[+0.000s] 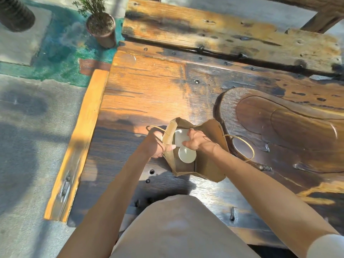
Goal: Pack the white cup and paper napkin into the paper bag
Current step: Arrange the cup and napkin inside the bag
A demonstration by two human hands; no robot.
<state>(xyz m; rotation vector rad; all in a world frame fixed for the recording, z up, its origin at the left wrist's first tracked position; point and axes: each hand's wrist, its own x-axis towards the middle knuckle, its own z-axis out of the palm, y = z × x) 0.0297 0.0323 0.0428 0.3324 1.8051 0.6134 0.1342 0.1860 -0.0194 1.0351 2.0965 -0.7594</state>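
Observation:
A brown paper bag (210, 164) stands open on the wooden table. Inside it sits the white cup (187, 155), upright with its mouth facing up. The white paper napkin (180, 137) lies in the bag just beyond the cup. My left hand (156, 144) grips the bag's left rim and handle, thumb inside the opening. My right hand (195, 140) reaches into the bag's mouth, fingers closed on the napkin's edge, right above the cup. The bag's right handle (247, 146) loops out loose over the table.
A dark carved wooden tray (290, 135) lies right of the bag. The table's left edge (93, 146) drops to a concrete floor. A potted plant (101, 28) stands on the floor far left. A wooden bench (223, 34) runs beyond the table.

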